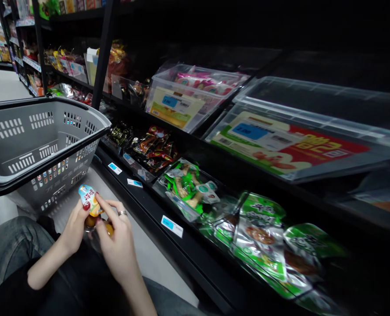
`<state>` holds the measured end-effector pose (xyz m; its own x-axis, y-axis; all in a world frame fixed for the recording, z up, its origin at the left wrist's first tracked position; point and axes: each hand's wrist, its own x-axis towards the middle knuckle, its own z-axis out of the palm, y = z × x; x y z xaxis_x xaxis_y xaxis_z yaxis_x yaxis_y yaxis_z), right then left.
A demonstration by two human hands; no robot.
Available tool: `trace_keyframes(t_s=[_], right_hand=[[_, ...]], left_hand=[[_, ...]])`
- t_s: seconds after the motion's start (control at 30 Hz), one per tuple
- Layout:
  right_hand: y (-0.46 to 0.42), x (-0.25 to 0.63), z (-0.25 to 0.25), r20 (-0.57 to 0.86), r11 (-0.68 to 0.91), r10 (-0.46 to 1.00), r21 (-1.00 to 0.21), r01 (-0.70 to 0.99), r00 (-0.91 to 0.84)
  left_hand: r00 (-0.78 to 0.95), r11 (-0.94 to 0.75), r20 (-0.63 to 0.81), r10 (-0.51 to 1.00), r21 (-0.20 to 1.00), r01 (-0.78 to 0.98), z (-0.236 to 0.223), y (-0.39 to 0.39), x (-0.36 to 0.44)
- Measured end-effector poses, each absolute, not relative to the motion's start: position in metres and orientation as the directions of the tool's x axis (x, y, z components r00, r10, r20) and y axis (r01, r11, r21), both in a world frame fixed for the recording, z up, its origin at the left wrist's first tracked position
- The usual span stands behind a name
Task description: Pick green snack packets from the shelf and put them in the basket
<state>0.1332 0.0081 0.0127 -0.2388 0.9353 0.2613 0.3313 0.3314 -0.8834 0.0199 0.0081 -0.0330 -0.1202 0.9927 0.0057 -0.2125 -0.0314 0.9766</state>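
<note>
The left hand and right hand hold one little snack pack.
The left grip has the pack's left side, with a red thumbnail on the front. The right grip holds the other side, with a finger on the label and a ring on another finger. The pack is up in front of the person, near a gray basket with holes in its sides. To the right, shiny green bags lie on a low black shelf.
</note>
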Motion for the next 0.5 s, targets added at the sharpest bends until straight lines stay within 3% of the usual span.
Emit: trace_keyframes(t_s=[0.1,0.23,0.33,0.5], right_hand=[[0.014,0.145,0.019,0.099,0.127,0.960,-0.988,0.092,-0.261],[0.020,0.156,0.021,-0.132,-0.166,0.957,-0.980,-0.113,-0.258],[0.021,0.162,0.023,-0.177,-0.223,0.913,-0.971,-0.084,-0.368],[0.019,0.171,0.032,-0.147,-0.170,0.844,-0.985,0.003,-0.516]], left_hand=[[0.035,0.053,-0.043,0.998,0.917,-0.396,-0.034,0.007,0.019],[0.225,0.130,-0.025,0.974,0.876,-0.464,-0.027,0.002,0.020],[0.257,0.155,-0.049,0.965,0.898,-0.412,-0.020,-0.002,0.020],[0.236,0.151,-0.051,0.970,0.891,-0.427,-0.026,-0.006,0.018]])
